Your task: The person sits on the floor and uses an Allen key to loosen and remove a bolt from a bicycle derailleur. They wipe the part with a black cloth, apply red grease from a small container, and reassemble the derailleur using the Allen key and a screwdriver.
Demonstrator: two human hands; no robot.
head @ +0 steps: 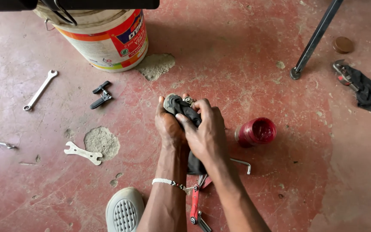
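Left hand: fingers curled shut around a small grey metal part wrapped in a black rag; a white bead bracelet sits on the wrist. Right hand: fingers pressed down over the rag from the other side, clamping it against the part. Both hands are held together just above the floor, part at the top of the grip, rag tail hanging down between the wrists.

Progress, as judged: wiping of the part appears to be under way. Only its grey top edge and a bit of metal hardware show; the rest is covered, so how clean it is cannot be told.

Around the hands:
- Red jar, open, lying on its side just right of the hands, red contents showing.
- Bent metal hex key below the right wrist.
- Red-handled tool on the floor under the forearms.
- Grey shoe at the lower edge.
- Flat white wrench to the left; small black tool further up; silver spanner well to the left.
- Paint bucket at the top.
- Far right: second dark rag with a red tool touching it, dark stand leg, brown lid.
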